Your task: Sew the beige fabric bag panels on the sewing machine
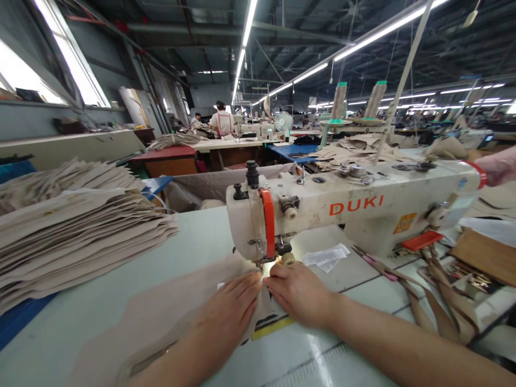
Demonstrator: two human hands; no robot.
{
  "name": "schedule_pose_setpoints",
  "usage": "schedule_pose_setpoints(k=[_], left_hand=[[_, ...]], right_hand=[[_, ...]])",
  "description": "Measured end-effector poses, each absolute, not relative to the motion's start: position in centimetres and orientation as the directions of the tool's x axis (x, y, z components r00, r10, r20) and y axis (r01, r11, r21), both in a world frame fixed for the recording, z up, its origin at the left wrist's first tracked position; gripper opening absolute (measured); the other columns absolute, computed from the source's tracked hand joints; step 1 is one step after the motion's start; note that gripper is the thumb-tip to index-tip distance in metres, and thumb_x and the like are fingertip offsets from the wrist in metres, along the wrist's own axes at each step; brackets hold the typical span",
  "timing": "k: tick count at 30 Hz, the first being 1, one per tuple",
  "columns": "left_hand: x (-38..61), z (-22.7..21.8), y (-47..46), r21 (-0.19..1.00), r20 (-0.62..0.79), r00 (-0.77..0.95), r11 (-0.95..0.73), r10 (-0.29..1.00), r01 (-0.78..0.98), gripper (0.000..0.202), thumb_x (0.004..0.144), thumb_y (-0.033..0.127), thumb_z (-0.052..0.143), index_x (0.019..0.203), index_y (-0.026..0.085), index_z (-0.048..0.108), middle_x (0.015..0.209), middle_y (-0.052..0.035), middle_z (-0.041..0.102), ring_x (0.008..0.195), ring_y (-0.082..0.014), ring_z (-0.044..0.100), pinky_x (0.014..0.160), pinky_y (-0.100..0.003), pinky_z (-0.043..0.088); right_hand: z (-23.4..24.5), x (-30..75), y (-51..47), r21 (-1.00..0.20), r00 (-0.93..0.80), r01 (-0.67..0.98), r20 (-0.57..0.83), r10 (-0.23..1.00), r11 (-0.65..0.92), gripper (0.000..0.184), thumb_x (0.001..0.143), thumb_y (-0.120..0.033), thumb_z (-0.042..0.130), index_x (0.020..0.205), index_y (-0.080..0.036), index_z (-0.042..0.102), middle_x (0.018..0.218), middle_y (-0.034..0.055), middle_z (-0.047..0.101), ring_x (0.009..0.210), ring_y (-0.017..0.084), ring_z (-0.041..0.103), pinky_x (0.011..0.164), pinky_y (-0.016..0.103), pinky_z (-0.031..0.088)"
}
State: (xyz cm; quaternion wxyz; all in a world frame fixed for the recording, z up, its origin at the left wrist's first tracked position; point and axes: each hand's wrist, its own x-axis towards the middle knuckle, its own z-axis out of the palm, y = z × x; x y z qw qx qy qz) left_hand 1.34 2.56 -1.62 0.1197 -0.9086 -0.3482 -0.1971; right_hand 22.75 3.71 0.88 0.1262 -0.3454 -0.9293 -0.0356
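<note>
A beige fabric piece (161, 301) lies on the pale green sewing table, its right edge under the needle area of a white sewing machine (314, 199). My left hand (229, 306) rests flat on the fabric just left of the needle, fingers stretched forward. Close to the presser foot, my right hand (298, 293) has its fingers curled and pinched at the fabric's edge. The fingertips of both hands nearly meet in front of the lit needle. My left hand hides part of a small white piece (220, 286) on the fabric.
A tall stack of beige fabric pieces (80, 242) stands left. Right of the needle lie white labels (326, 257), scissors (374, 263) and beige strips (447, 301). Another person's hand (500, 165) is at the machine's right end. Thread cones (338, 102) stand behind.
</note>
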Motion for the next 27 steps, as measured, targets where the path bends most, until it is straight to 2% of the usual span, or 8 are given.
schedule_pose_setpoints(k=[5,14,20,24,27], left_hand=[[1.3,-1.8,2.7,-0.104,0.465,0.684,-0.733,0.562,0.672,0.037,0.101,0.022,0.033,0.123,0.016,0.061,0.121,-0.0093,0.070,0.109,-0.0201,0.066,0.096,-0.036,0.055],[1.3,-1.5,2.7,0.024,0.385,0.654,-0.716,0.651,0.698,0.037,0.099,0.021,0.038,0.129,0.018,0.058,0.127,-0.0092,0.067,0.117,-0.0215,0.062,0.102,-0.039,0.052],[1.2,-1.5,4.1,0.040,0.336,0.626,-0.675,0.704,0.737,0.033,0.099,0.023,0.040,0.125,0.020,0.061,0.129,-0.0095,0.065,0.118,-0.0234,0.061,0.100,-0.043,0.053],[1.2,-1.4,4.5,0.043,0.325,0.618,-0.664,0.716,0.746,0.034,0.099,0.024,0.041,0.125,0.019,0.062,0.131,-0.0102,0.064,0.121,-0.0231,0.060,0.102,-0.042,0.051],[0.7,-1.0,3.3,0.041,0.293,0.612,-0.650,0.734,0.759,0.036,0.099,0.024,0.039,0.128,0.016,0.059,0.134,-0.0110,0.062,0.123,-0.0219,0.059,0.105,-0.042,0.049]], right_hand=[[1.0,22.7,3.6,-0.023,-0.721,0.661,0.255,0.644,0.750,0.011,0.095,-0.016,0.053,0.094,-0.016,0.064,0.091,0.0059,0.065,0.083,0.019,0.053,0.073,0.030,0.039],[0.9,22.8,3.4,-0.028,-0.730,0.650,0.252,0.635,0.759,0.012,0.095,-0.015,0.052,0.098,-0.015,0.064,0.095,0.0072,0.064,0.083,0.019,0.054,0.075,0.031,0.040],[0.7,22.9,3.3,-0.021,-0.709,0.676,0.255,0.658,0.736,0.013,0.096,-0.017,0.053,0.090,-0.016,0.064,0.090,0.0061,0.064,0.082,0.019,0.053,0.074,0.031,0.039],[0.4,23.0,3.2,-0.026,-0.706,0.669,0.292,0.646,0.743,0.012,0.095,-0.017,0.055,0.088,-0.016,0.065,0.088,0.0056,0.064,0.082,0.019,0.053,0.073,0.030,0.040],[0.1,23.2,3.0,-0.043,-0.703,0.640,0.371,0.607,0.767,0.015,0.095,-0.016,0.055,0.085,-0.017,0.066,0.084,0.0052,0.064,0.082,0.019,0.054,0.074,0.030,0.041]])
